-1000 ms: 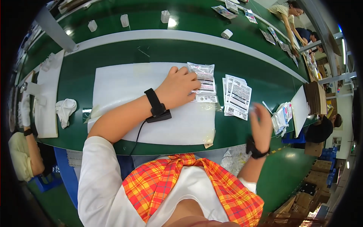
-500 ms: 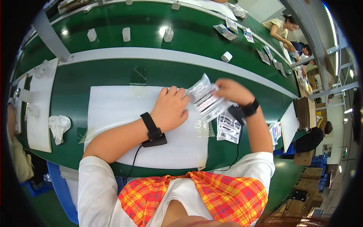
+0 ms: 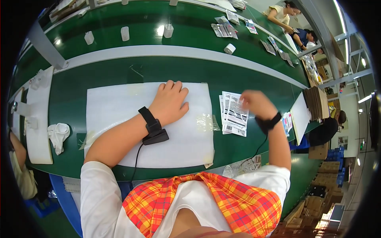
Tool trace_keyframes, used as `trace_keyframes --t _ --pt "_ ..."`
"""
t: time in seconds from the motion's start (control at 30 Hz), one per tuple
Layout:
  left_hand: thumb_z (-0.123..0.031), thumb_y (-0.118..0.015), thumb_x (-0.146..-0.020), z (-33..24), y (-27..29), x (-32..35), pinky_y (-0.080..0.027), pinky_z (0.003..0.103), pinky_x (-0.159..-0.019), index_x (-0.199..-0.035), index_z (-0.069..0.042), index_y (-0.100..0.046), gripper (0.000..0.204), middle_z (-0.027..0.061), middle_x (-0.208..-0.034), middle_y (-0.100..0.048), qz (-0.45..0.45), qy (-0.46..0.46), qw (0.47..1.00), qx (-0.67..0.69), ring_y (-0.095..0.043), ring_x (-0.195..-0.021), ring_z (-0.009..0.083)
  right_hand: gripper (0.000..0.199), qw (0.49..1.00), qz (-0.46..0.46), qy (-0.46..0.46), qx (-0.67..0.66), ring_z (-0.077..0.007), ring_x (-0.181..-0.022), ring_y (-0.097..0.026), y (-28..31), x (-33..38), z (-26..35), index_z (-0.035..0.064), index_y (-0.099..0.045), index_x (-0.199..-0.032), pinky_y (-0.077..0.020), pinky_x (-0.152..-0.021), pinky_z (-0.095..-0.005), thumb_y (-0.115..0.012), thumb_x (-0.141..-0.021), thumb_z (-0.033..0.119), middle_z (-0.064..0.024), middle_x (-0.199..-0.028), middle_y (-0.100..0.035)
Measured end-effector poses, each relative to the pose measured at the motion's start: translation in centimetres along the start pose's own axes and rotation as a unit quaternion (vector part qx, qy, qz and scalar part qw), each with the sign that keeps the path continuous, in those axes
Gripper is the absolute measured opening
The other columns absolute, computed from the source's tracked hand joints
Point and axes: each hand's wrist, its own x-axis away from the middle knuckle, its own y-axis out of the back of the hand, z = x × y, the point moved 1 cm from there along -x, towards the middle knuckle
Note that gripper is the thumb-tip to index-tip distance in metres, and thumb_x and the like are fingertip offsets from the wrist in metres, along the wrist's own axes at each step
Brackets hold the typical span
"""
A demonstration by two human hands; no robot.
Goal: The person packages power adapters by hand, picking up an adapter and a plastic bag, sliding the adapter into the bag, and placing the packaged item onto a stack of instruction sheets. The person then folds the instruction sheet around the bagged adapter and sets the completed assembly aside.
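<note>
Green and long, a workbench (image 3: 119,75) curves across the view, with a grey strip running along it and a white mat (image 3: 119,107) laid flat in front of the person. At about ten o'clock from the mat's middle, small white blocks (image 3: 125,33) stand in a row on the far side of the strip; at nine o'clock a crumpled white cloth (image 3: 58,135) lies beside a second white sheet (image 3: 38,119).

On the mat the left hand (image 3: 170,102) rests palm down, fingers spread and flat — it grips nothing. A black wrist strap (image 3: 150,126) with a cable circles that forearm.

At three o'clock from the left hand, just off the mat's right edge, lies a stack of clear printed packets (image 3: 234,115) on the green surface. The right hand (image 3: 257,104) hovers at the stack's right upper corner, blurred, fingers curled; whether it pinches a packet or is merely closed above them cannot be told. It wears a black band too.

Farther off, at one o'clock, more packets (image 3: 224,29) lie scattered on the bench, and other people (image 3: 283,14) sit at work near the top right rim.
</note>
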Motion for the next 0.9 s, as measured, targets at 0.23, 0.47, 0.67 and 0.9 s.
trace_keyframes --t 0.23,0.47,0.67,0.9 --pt "-0.022 -0.06 -0.082 -0.5 0.2 -0.3 -0.039 0.045 -0.09 -0.1 -0.003 -0.06 0.026 0.0136 -0.105 -0.054 0.013 -0.012 1.0 -0.008 -0.048 -0.103 0.032 0.027 0.99 -0.114 0.061 0.049 -0.0367 -0.089 -0.06 -7.1 6.2 1.3 -0.0004 -0.059 -0.104 -0.0486 -0.08 -0.0409 -0.068 -0.078 0.006 -0.0193 -0.096 -0.063" --pt "-0.02 -0.059 -0.087 -3.2 4.3 -0.4 -0.037 0.044 -0.099 -0.115 -0.004 -0.059 0.032 0.0124 -0.127 -0.055 -0.133 -0.178 0.975 0.032 -0.047 -0.121 0.0304 0.026 0.955 -0.013 0.28 -0.095 -0.0386 -0.091 -0.061 -4.0 -2.1 11.3 -0.0001 -0.061 -0.108 -0.05 -0.082 -0.0406 -0.061 -0.082 0.006 -0.0189 -0.1 -0.064" --pt "-0.021 -0.062 -0.085 2.4 0.6 -1.4 -0.039 0.04 -0.102 -0.128 -0.003 -0.053 0.048 0.0144 -0.138 -0.05 0.212 0.114 0.907 0.345 -0.047 -0.124 0.0337 0.032 0.929 0.075 0.333 -0.145 -0.0348 -0.102 -0.06 -7.7 -5.6 13.5 0.0045 -0.064 -0.109 -0.0472 -0.089 -0.0409 -0.061 -0.078 0.004 -0.0154 -0.108 -0.064" --pt "-0.019 -0.068 -0.077 0.3 1.7 0.3 -0.04 0.04 -0.105 -0.131 0.001 -0.05 0.06 0.0202 -0.136 -0.051 0.127 -0.1 0.977 0.139 -0.047 -0.125 0.0374 0.04 0.889 0.066 0.451 0.051 -0.0321 -0.128 -0.047 -6.9 5.0 12.2 0.0095 -0.062 -0.123 -0.0396 -0.104 -0.0429 -0.058 -0.083 0.011 -0.0167 -0.13 -0.057"
